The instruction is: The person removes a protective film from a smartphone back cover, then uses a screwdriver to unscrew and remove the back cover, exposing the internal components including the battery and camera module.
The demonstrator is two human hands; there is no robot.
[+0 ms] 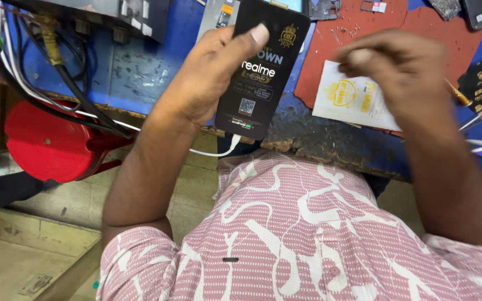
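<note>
Worn blue bench (140, 72) fills the upper frame; its chipped front edge runs across mid-frame, open floor lower left. Red stool (48, 145) sits left, under hanging cables (68, 78). Left hand (207, 78), upper centre, grips a black phone (263, 67) upright, thumb across its top, fingers wrapped behind. Right hand (403, 72), upper right, is blurred above a white sheet (352, 100) on a red mat (414, 28); finger state cannot be told.

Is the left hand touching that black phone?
Touching: the head view shows the left hand wrapped around the black phone, thumb pressed on its face.
</note>
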